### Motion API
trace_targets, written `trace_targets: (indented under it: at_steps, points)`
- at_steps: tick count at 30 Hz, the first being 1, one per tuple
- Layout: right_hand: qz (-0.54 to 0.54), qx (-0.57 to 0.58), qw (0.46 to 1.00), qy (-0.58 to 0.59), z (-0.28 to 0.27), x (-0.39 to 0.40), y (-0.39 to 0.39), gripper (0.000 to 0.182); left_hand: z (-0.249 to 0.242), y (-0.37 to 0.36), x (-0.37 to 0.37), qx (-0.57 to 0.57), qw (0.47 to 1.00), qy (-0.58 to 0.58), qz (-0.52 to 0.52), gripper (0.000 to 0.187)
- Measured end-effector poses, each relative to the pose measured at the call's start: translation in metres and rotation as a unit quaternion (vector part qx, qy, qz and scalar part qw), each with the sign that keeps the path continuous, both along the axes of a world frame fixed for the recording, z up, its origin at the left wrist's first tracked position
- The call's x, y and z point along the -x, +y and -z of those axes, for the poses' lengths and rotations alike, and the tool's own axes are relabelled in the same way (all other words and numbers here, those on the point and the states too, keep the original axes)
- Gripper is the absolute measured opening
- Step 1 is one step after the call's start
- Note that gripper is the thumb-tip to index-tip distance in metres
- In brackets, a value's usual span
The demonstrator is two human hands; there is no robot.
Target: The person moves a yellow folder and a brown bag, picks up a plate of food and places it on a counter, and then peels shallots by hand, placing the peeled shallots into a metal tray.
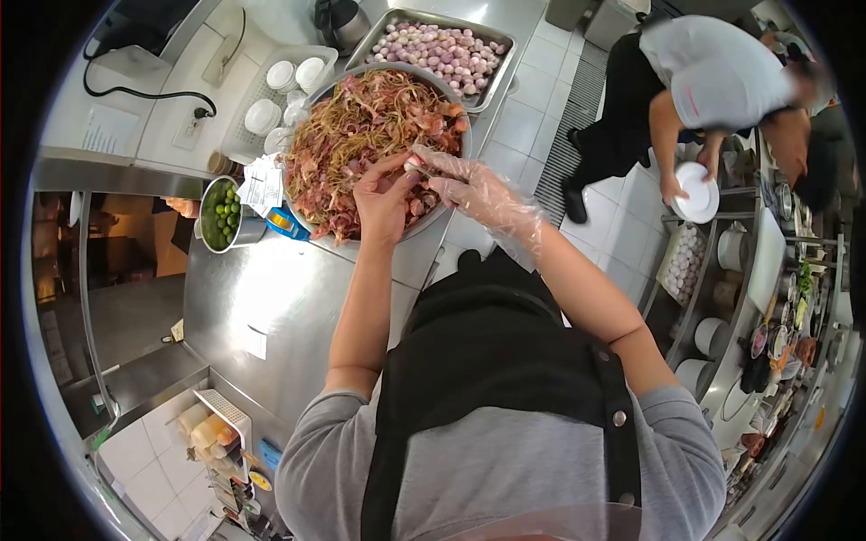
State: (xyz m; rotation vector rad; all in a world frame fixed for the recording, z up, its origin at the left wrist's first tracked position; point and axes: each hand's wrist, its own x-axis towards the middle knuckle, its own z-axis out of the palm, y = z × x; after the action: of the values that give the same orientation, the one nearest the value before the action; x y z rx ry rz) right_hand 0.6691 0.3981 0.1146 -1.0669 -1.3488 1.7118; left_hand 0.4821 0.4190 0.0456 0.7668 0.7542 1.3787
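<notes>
My bare left hand pinches a small peeled shallot between thumb and fingertips. My right hand, in a clear plastic glove, meets it there with fingers closed. Whatever those gloved fingers hold is too small and hidden to name. Both hands are over the near side of a large round metal bowl, heaped with unpeeled shallots, dry skins and stringy roots. Behind the bowl, a rectangular steel tray carries many peeled purple-white shallots.
Left of the bowl stand a pot of green limes, paper slips and a white basket of small dishes. A steel counter runs underneath. At right, a co-worker holds white plates beside shelves with eggs.
</notes>
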Motion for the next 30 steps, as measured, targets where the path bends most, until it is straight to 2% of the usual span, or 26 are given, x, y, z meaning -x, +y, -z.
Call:
trace_targets:
  at_steps: [4, 6, 10, 13, 15, 19, 22, 24, 26, 27, 28, 29, 30]
  points:
    - [-0.005, 0.093, 0.995, 0.026, 0.001, 0.0, 0.002, 0.048, -0.007, 0.001, -0.008, 0.008, 1.0, -0.006, -0.003, 0.027]
    - [0.036, -0.061, 0.997, -0.024, 0.008, 0.002, 0.001, 0.046, -0.007, -0.001, -0.014, 0.017, 1.0, -0.009, -0.009, 0.026]
    - [0.031, -0.066, 0.997, -0.025, 0.0, -0.001, 0.003, 0.045, -0.004, -0.003, -0.02, 0.055, 0.998, -0.004, -0.04, 0.026]
    - [0.034, -0.029, 0.998, -0.042, -0.008, -0.002, 0.003, 0.043, -0.005, -0.003, -0.025, 0.045, 0.998, -0.005, -0.046, 0.027]
    - [0.056, 0.139, 0.988, 0.03, 0.0, -0.003, 0.007, 0.043, -0.008, -0.004, -0.026, 0.022, 0.999, -0.015, -0.041, 0.028]
    - [0.059, 0.161, 0.981, 0.089, 0.001, -0.005, 0.006, 0.043, -0.013, -0.004, -0.023, 0.031, 0.998, -0.013, -0.049, 0.03]
    - [0.059, 0.095, 0.992, 0.051, 0.011, 0.001, 0.004, 0.048, -0.01, -0.004, -0.013, 0.029, 0.998, 0.024, -0.046, 0.031]
    - [0.032, -0.031, 0.998, 0.047, 0.018, 0.0, 0.005, 0.053, -0.01, -0.006, -0.014, 0.03, 0.995, 0.085, -0.042, 0.033]
    - [0.002, -0.062, 0.998, 0.002, 0.022, -0.003, 0.009, 0.056, -0.013, -0.006, -0.014, 0.059, 0.992, 0.104, -0.028, 0.03]
    - [-0.002, -0.018, 0.998, 0.055, 0.018, -0.006, 0.007, 0.053, -0.009, -0.004, -0.008, 0.059, 0.994, 0.095, 0.008, 0.032]
    - [-0.012, -0.021, 0.995, 0.1, 0.042, -0.003, 0.011, 0.052, -0.004, -0.001, -0.009, 0.056, 0.996, 0.073, 0.008, 0.035]
    - [0.006, -0.03, 0.994, 0.103, 0.034, -0.007, 0.007, 0.051, 0.007, 0.004, -0.008, 0.042, 0.992, 0.121, -0.006, 0.036]
    - [0.01, -0.088, 0.989, 0.115, 0.048, -0.005, 0.013, 0.054, 0.003, 0.004, -0.009, 0.054, 0.989, 0.138, 0.003, 0.035]
